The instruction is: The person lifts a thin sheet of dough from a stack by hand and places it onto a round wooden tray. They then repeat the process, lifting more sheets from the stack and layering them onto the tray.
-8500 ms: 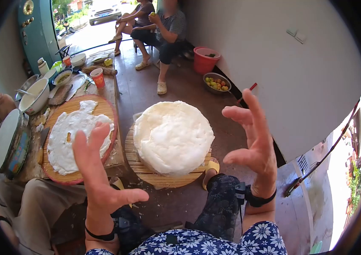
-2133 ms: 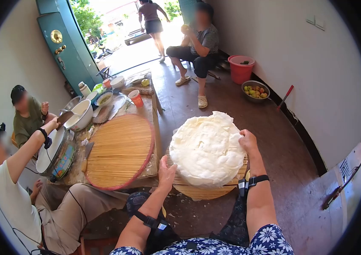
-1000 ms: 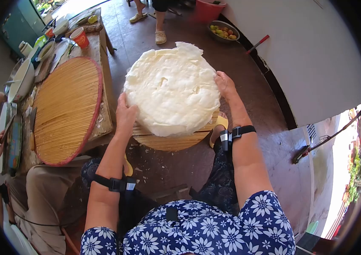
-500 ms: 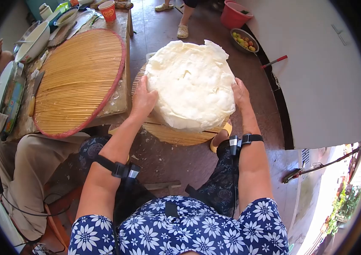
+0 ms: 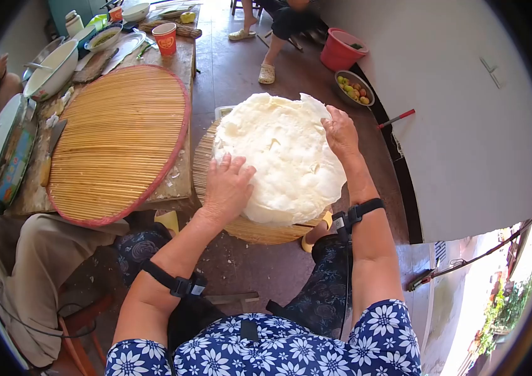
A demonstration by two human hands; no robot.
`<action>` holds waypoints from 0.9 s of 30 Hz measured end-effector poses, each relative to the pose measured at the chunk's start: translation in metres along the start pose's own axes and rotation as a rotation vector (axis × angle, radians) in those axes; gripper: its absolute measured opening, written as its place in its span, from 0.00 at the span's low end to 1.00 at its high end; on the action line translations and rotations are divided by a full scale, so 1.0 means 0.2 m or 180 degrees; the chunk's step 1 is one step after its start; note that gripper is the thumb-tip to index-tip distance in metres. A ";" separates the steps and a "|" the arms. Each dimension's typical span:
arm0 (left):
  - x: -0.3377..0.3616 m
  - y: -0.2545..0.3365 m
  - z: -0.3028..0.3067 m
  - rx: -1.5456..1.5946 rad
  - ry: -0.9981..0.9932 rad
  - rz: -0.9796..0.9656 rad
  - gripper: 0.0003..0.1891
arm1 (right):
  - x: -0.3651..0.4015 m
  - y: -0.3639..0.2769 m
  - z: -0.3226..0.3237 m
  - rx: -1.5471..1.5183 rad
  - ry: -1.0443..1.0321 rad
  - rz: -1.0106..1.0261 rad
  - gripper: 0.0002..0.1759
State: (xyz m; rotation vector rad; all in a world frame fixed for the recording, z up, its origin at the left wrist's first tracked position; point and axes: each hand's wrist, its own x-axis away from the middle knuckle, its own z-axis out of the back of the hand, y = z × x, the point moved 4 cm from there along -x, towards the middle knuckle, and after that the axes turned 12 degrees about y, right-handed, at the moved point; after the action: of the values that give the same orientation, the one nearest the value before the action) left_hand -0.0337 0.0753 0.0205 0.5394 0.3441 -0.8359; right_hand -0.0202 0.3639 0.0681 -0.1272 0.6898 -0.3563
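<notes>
"Hands on that big white round [image 5: 281,166], is it?"

"Both of them. Left hand [image 5: 228,185] lies palm down over the near-left edge, fingers a little apart, flat rather than gripping."

"And the other?"

"Right hand [image 5: 341,130] is at the far-right edge, fingers half bent over the rim. Whether it's pinching, I couldn't tell you from here."

"What's underneath?"

"Slatted mat [image 5: 256,233], a round one, showing past the left and near sides. It's all out in front of the person's knees, right of the table [image 5: 181,172]."

"There's a bigger mat up on the table, mind."

"Aye, the red-rimmed mat [image 5: 122,138], with a knife [image 5: 57,135] along its left side. Past it you've a red paper cup [image 5: 165,42] and a deep white bowl [image 5: 59,70] with a spoon in."

"Whose knee is that on the left?"

"Another person's, in tan trousers [image 5: 53,269], next to the table."

"And by the wall?"

"Red bucket [image 5: 341,53], and a metal bowl of fruit [image 5: 355,89] just beside it on the floor."
</notes>
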 end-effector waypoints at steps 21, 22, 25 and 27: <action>0.03 0.00 -0.05 0.0152 0.0002 -0.0017 0.15 | -0.03 -0.06 -0.14 0.0249 -0.0845 -0.0289 0.19; 0.03 0.00 -0.05 0.0236 0.0019 0.0066 0.16 | -0.01 -0.08 -0.10 0.0262 -0.0815 -0.0281 0.19; 0.03 0.00 -0.03 0.0290 -0.0066 0.0118 0.19 | 0.09 -0.15 0.05 -0.0046 -0.0519 0.0068 0.18; 0.02 0.00 -0.01 0.0251 -0.0147 0.0077 0.20 | 0.19 -0.17 0.13 -0.0051 -0.0560 0.0105 0.18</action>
State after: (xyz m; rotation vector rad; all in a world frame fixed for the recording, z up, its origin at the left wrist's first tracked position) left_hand -0.0308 0.0740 0.0158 0.5956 0.2628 -0.8397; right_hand 0.0139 0.3193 0.0737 -0.1601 0.5205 -0.3041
